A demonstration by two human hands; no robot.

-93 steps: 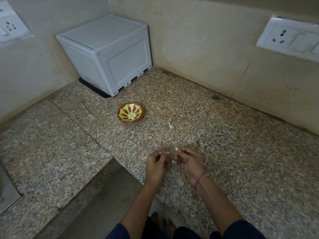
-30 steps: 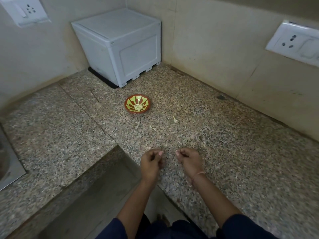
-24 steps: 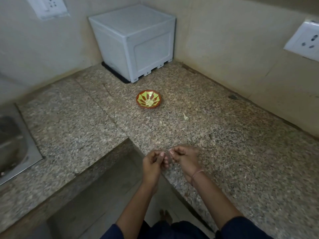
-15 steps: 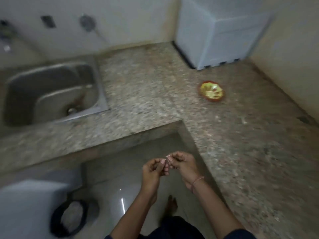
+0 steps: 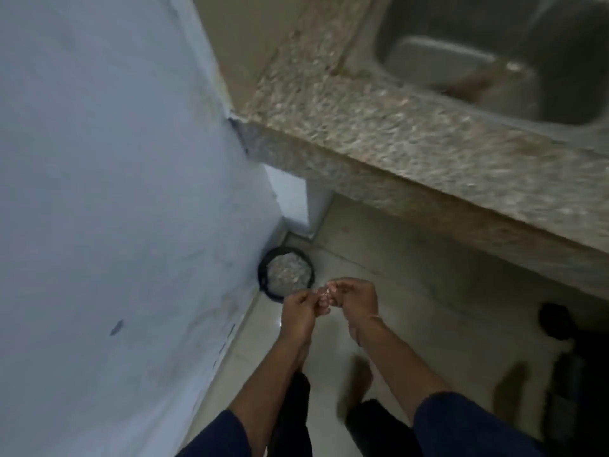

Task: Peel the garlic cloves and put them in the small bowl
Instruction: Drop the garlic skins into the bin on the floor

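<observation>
Pale wall (image 5: pixel 99 159) at left, granite counter (image 5: pixel 428 143) (blurred) with steel sink (image 5: pixel 445 57); glossy floor (image 5: pixel 412 291), black bin (image 5: pixel 262 275) by wall

Shows as a small, pale, blurred garlic clove (image 5: pixel 324 292), pinched between left hand (image 5: pixel 298 311) and right hand (image 5: pixel 357 300), near centre.

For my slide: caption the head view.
Near a floor bin, left hand and right hand pinch a pale scrap.

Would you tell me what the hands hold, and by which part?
A small pale scrap, pinched between fingertips of left hand and right hand; part too blurred.
</observation>
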